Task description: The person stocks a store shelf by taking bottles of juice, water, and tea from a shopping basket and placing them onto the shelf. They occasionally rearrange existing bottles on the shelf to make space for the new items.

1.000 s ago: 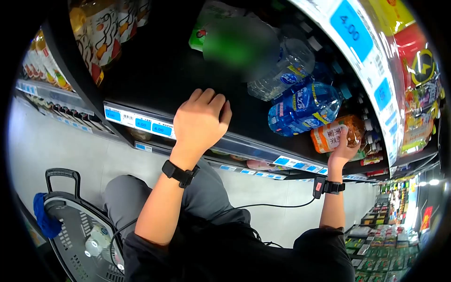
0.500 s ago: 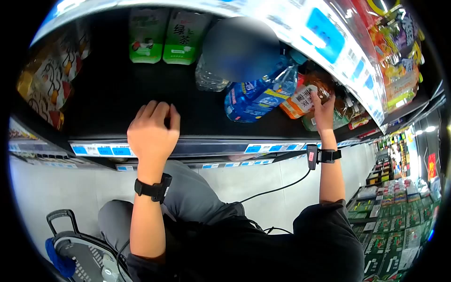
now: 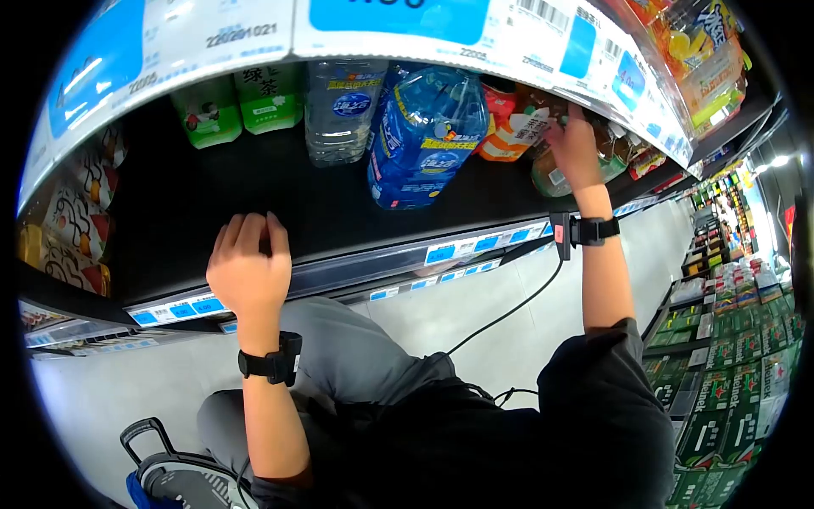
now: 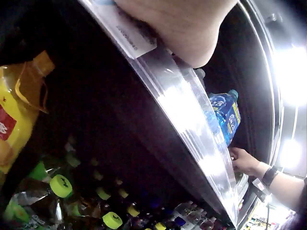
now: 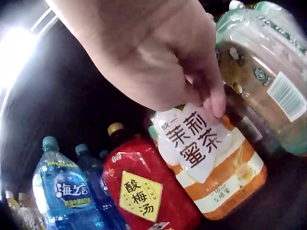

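My right hand (image 3: 578, 154) reaches into the shelf and grips the upper part of a jasmine honey tea bottle (image 5: 216, 172) with an orange and white label. This bottle leans a little in the right wrist view. Beside it stand a red-labelled plum drink bottle (image 5: 144, 184) and a large clear bottle (image 5: 266, 86) with a green tint. Blue drink bottles (image 3: 428, 140) are to their left in the head view. My left hand (image 3: 250, 267) rests at the shelf's front edge, fingers loosely bent, holding nothing.
The upper shelf's price strip (image 3: 475, 38) crosses above the bottles. Two green tea packs (image 3: 267, 97) and a clear water bottle (image 3: 339, 114) stand farther left. A shopping basket (image 3: 182, 483) is on the floor at lower left. A cable (image 3: 509, 310) runs to the right wrist.
The head view has shifted, bringing the upper price strip across the top. My right hand stays on the tea bottle, now higher up on it. My left hand stays near the shelf edge.
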Demonstrator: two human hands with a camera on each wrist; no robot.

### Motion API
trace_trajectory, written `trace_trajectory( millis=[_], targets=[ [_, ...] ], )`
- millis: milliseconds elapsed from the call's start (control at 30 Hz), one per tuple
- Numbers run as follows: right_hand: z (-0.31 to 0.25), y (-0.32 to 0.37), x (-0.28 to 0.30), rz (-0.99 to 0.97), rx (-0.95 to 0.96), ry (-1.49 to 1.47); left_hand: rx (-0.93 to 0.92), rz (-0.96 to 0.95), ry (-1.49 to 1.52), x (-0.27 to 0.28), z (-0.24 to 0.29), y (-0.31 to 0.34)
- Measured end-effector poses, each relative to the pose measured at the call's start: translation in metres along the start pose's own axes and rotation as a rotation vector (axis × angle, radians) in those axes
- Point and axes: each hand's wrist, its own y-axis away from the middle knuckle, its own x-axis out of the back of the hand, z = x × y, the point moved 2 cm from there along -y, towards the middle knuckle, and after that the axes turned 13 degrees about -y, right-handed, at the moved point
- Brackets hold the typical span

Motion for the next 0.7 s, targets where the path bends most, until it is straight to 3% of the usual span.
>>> trace_trajectory(
  millis=[33,133,200,300,667,700],
  targets=[
    [-0.012,-0.003,0.001,-0.029,-0.101,-0.054,-0.007,0.001,0.000,0.000,0.000,0.000],
    [-0.015,-0.007,-0.013,0.084,-0.068,-0.069,0.006,-0.007,-0.008,0.001,0.001,-0.001],
    [-0.021,-0.006,-0.015,0.065,-0.160,-0.075,-0.008,-0.012,-0.023,0.001,0.002,-0.001],
    [-0.034,0.000,-0.013,0.062,-0.150,-0.290,-0.009,-0.025,-0.034,0.001,0.001,-0.001],
    [-0.039,0.003,-0.026,0.156,-0.150,-0.226,-0.005,-0.039,-0.020,0.002,-0.003,0.000],
    [-0.036,0.004,-0.026,0.202,-0.018,-0.148,-0.018,-0.064,0.003,0.002,-0.003,-0.001]
  ],
)
